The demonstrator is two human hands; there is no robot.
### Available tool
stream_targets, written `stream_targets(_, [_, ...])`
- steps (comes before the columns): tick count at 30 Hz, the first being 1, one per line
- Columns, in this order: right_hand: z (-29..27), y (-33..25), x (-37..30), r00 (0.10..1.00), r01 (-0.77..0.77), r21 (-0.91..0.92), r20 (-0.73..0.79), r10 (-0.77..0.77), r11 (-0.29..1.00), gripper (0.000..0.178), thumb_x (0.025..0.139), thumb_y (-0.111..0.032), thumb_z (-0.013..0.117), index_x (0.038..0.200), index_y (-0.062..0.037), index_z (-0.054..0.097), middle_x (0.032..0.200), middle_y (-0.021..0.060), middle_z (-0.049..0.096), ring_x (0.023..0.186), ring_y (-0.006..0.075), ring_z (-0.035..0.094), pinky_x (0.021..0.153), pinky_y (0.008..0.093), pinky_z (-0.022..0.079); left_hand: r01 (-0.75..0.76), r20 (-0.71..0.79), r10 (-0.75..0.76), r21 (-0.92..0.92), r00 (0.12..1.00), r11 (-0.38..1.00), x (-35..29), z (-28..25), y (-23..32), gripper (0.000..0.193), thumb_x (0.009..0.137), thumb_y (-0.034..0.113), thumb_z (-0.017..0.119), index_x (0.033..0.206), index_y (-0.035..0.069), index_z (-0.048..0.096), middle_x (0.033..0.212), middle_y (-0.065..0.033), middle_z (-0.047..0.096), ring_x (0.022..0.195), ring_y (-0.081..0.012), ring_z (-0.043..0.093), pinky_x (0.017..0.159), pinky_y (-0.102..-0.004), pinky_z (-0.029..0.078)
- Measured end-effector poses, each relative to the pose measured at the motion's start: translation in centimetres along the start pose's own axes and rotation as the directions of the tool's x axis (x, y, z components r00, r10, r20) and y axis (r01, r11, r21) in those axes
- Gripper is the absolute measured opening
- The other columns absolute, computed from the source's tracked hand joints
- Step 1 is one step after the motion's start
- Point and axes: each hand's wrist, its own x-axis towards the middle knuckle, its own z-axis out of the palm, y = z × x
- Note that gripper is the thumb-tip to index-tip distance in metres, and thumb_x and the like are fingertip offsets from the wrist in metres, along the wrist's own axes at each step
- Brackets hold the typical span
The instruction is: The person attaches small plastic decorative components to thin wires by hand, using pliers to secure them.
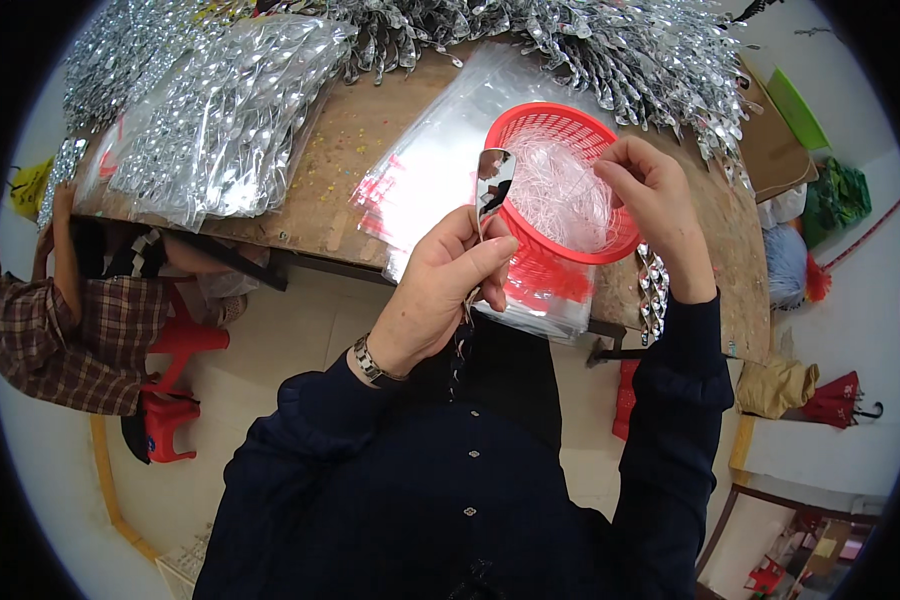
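- Wooden desk (360, 150) is carrying the work, its worn top showing bare between the heaps; pale floor is lying below it.
- Silver foil pieces (620, 50) are lying heaped along the far edge of the desk, loose and unbagged, so a large share appears to be waiting for handling.
- Filled clear bags (210, 120) of the same silver pieces are lying stacked at the far left of the desk, which suggests part of the batch is already packed.
- Empty clear bags (440, 170) with red strips are lying in a flat stack at the middle of the desk, partly under the basket, unfilled.
- Red basket (560, 185) is sitting on that stack, holding a tangle of thin clear strands (565, 190).
- Another person's checked sleeve (70, 340) is showing at the left, beside a red stool (175, 390).
- Right hand (650, 190) is reaching over the basket's right rim, thumb and forefinger pinched together among the strands; whether a strand is caught between them cannot be told.
- Left hand (450, 290) is clamped on a small silver piece (495, 175), holding it upright just beside the basket's near rim.
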Motion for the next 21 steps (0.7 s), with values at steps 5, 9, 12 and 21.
stream_targets(5, [-0.2, -0.6, 0.0, 0.999, -0.031, 0.187, 0.015, 0.029, 0.982, 0.007, 0.087, -0.01, 0.06, 0.086, -0.0029, 0.061, 0.068, -0.0038, 0.053, 0.059, 0.002, 0.047, 0.054, 0.0173, 0.036, 0.002, -0.007, -0.002, 0.007, 1.0, 1.0, -0.1, 0.0, 0.0, 0.011, 0.091, 0.012, 0.054, 0.095, 0.002, 0.05, 0.071, -0.0035, 0.053, 0.059, -0.0107, 0.053, 0.056, -0.0235, 0.046])
stream_targets(9, [-0.4, -0.6, -0.2, 0.996, -0.086, 0.303, 0.039, 0.078, 0.949, 0.006, 0.087, -0.008, 0.06, 0.091, -0.0033, 0.062, 0.072, -0.0023, 0.057, 0.061, 0.0017, 0.048, 0.055, 0.0168, 0.036, 0.018, -0.006, -0.018, 0.001, 1.0, 1.0, 0.0, -0.1, -0.2, 0.011, 0.091, 0.012, 0.054, 0.095, 0.002, 0.05, 0.071, -0.0035, 0.053, 0.059, -0.0105, 0.052, 0.056, -0.0234, 0.046])
stream_targets(12, [0.0, 0.1, -0.4, 0.996, -0.088, 0.46, 0.043, 0.076, 0.883, 0.008, 0.088, -0.006, 0.059, 0.095, -0.0023, 0.062, 0.078, 0.0001, 0.062, 0.064, 0.0029, 0.051, 0.057, 0.0168, 0.039, 0.005, 0.025, -0.005, -0.019, 1.0, 1.0, 0.0, -0.5, -0.6, 0.017, 0.091, 0.015, 0.057, 0.099, 0.002, 0.051, 0.078, -0.0013, 0.054, 0.059, -0.0062, 0.054, 0.054, -0.0198, 0.048])
stream_targets(21, [0.0, -0.3, -1.5, 0.993, -0.098, 0.51, -0.006, 0.117, 0.854, 0.014, 0.088, -0.006, 0.059, 0.101, -0.0008, 0.061, 0.085, 0.002, 0.063, 0.073, 0.0066, 0.058, 0.068, 0.019, 0.048, 0.014, 0.0, -0.014, 0.01, 1.0, 1.0, -0.1, 0.0, -0.3, 0.012, 0.092, 0.012, 0.053, 0.097, 0.002, 0.05, 0.072, -0.0032, 0.053, 0.059, -0.0101, 0.052, 0.057, -0.0235, 0.046])
